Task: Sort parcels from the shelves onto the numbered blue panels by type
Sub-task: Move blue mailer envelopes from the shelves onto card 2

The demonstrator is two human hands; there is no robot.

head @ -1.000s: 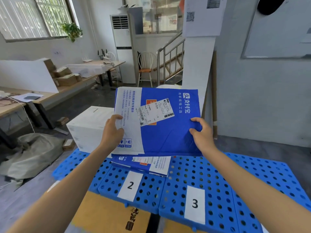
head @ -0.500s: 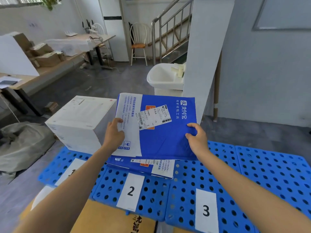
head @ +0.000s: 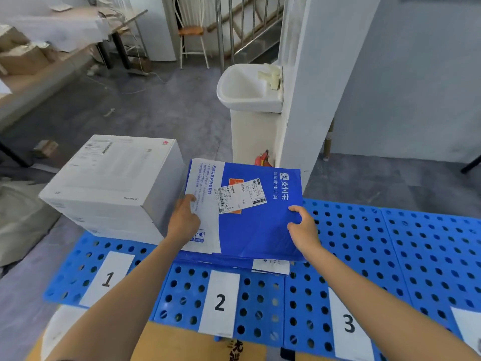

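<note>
A blue and white padded mailer (head: 250, 225) with a shipping label lies on another mailer (head: 270, 265) of the same kind, over blue panel 2 (head: 182, 295). My left hand (head: 183, 221) holds its white left side, thumb on top. My right hand (head: 303, 230) grips its right edge. A white carton (head: 112, 183) stands on panel 1 (head: 78, 267). Panel 3 (head: 364, 256) lies to the right and carries no parcel.
A white pedestal basin (head: 250, 89) and a white pillar (head: 307, 87) stand just behind the panels. Brown cardboard (head: 182, 345) lies under the panels' near edge. A grey sack (head: 18, 222) sits on the floor at left. Tables with boxes line the far left.
Both hands have lowered the mailer from chest height down onto the mailer lying on panel 2. The view has tilted downward.
</note>
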